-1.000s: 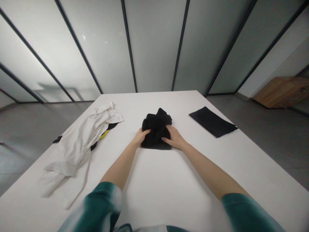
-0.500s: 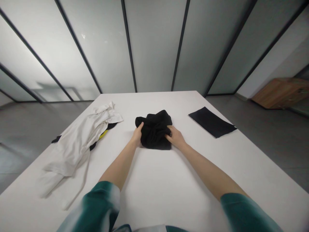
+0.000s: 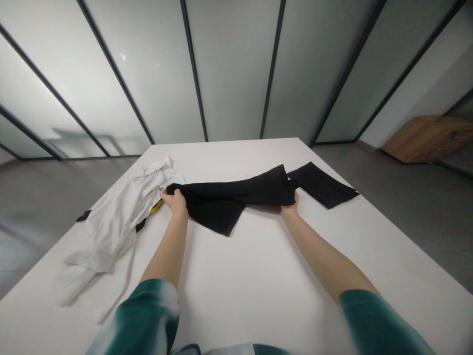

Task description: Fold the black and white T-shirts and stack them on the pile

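A black garment (image 3: 229,197) is stretched out sideways just above the white table (image 3: 251,276). My left hand (image 3: 175,202) grips its left end, close to the white clothes. My right hand (image 3: 290,208) holds its right end, mostly hidden under the cloth. A loose corner of the garment hangs down to the table between my hands.
A heap of white clothes (image 3: 118,222) with bits of black and yellow under it lies on the left of the table. A flat folded black cloth (image 3: 325,183) lies at the right. Glass wall panels stand behind the table; a wooden cabinet (image 3: 424,140) is far right.
The black garment was a bundle between my hands. My hands moved apart, left going left and right going right, and pulled it open into a long strip.
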Demonstrator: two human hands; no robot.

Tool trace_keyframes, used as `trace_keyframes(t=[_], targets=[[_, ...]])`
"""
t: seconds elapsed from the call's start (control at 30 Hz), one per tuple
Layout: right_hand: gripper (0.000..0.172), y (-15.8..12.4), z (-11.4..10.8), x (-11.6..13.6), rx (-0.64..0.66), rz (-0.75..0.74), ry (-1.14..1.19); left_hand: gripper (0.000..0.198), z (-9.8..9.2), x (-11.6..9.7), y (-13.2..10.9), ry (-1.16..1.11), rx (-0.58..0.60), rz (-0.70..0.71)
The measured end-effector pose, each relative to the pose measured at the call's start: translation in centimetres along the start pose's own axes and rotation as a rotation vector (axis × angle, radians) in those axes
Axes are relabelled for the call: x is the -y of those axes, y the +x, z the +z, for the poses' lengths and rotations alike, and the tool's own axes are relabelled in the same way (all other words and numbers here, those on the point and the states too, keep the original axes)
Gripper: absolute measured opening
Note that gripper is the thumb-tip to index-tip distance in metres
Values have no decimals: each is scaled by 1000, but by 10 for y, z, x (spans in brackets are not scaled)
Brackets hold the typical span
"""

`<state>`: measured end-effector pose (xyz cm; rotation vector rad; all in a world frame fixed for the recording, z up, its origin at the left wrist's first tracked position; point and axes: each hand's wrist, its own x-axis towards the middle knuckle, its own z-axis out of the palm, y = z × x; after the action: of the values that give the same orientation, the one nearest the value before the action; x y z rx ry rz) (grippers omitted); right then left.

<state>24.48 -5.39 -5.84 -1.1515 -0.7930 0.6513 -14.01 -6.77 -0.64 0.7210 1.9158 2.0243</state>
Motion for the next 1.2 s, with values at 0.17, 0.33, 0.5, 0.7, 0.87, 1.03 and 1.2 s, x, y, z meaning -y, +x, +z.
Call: trace_keyframes(t=[0.17, 0.33, 0.5, 0.7, 0.87, 1.03, 1.2], targets=[[42, -21, 8, 22, 118, -34, -6, 30, -1, -23, -22, 213, 223, 363], [40, -47, 21, 56, 548, -83, -152, 67, 18, -48, -103, 168, 1167, 657], [36, -48, 25, 75, 737, -13, -161, 40, 35, -42, -143, 143, 1443, 607], [39, -6, 13, 108, 349, -59, -123, 43, 34, -68, -100, -220, 1148, 152], [39, 11, 38, 169, 467, -139, -134, 53, 55, -126, -42, -350, 953, 254], [33, 1, 87, 225, 742, -76, 224, 60, 62, -173, -26, -73, 794, 664], [25, -36, 116, 220, 950, 25, 303, 51, 38, -158, -67, 262, 967, 807]])
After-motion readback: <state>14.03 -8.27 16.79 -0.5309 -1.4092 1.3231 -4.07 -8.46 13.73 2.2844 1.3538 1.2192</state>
